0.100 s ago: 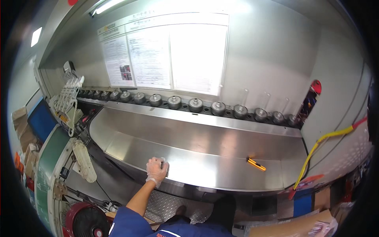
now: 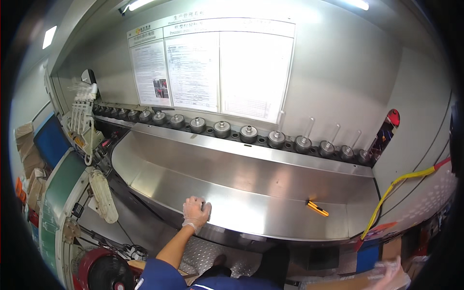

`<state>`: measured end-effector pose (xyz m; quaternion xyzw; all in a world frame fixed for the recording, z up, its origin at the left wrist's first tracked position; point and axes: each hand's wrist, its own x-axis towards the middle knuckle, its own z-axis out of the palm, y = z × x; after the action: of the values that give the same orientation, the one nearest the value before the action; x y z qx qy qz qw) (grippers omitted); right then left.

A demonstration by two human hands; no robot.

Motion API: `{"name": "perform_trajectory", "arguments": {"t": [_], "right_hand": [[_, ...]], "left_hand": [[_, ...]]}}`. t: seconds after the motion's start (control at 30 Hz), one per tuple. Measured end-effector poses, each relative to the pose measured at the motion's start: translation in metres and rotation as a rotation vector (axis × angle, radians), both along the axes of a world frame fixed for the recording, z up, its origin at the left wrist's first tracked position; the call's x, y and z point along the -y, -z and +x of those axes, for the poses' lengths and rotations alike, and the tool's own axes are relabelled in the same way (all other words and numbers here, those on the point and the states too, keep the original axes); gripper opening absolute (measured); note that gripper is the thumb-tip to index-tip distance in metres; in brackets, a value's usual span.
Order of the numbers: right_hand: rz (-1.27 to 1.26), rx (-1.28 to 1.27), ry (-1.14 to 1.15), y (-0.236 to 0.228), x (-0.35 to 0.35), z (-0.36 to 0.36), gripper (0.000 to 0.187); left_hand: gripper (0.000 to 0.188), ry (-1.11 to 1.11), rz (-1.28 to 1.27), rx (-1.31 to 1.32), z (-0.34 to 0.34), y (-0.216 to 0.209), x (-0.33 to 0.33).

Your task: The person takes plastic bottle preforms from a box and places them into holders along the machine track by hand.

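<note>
My left hand (image 2: 195, 212), in a clear plastic glove, rests at the front edge of a long stainless steel trough (image 2: 241, 179). Its fingers are curled downward and the palm is hidden, so what they hold, if anything, does not show. At the lower right my right hand (image 2: 390, 274) appears smeared by motion, over a cardboard box (image 2: 345, 284) with clear plastic film. How its fingers are set cannot be made out. Lying in the trough's right part is a yellow-orange utility knife (image 2: 317, 208).
Behind the trough runs a row of round metal holders (image 2: 222, 128), with clear tubes (image 2: 309, 128) standing at the right ones. A white multi-armed mechanism (image 2: 81, 116) and a green conveyor belt (image 2: 58, 193) are at left. A red fan (image 2: 99, 270) stands below. A yellow hose (image 2: 401, 179) hangs at right.
The whole view has shifted, so the trough and wall sheets sit a little farther right. My right hand has come into view at the lower right. My left hand stays by the trough's edge.
</note>
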<state>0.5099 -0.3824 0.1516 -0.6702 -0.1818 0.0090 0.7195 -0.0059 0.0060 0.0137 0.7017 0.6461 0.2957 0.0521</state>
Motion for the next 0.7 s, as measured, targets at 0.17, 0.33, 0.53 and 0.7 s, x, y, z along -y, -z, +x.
{"name": "perform_trajectory", "arguments": {"t": [0.17, 0.33, 0.53, 0.7], "right_hand": [[-0.007, 0.09, -0.362, -0.055, -0.213, -0.117, 0.057], [0.227, 0.583, -0.759, -0.094, -0.408, -0.23, 0.048], [0.044, 0.882, -0.754, -0.098, -0.545, -0.27, 0.045], [-0.331, 0.957, -0.666, -0.101, -0.562, -0.278, 0.046]], "left_hand": [[0.032, -0.028, 0.023, 0.016, -0.001, 0.003, 0.001], [0.032, -0.04, 0.021, 0.056, -0.012, 0.005, 0.005], [0.028, -0.001, 0.079, 0.102, -0.002, 0.008, -0.003], [0.028, -0.016, 0.096, 0.098, -0.007, 0.011, -0.005]]}}
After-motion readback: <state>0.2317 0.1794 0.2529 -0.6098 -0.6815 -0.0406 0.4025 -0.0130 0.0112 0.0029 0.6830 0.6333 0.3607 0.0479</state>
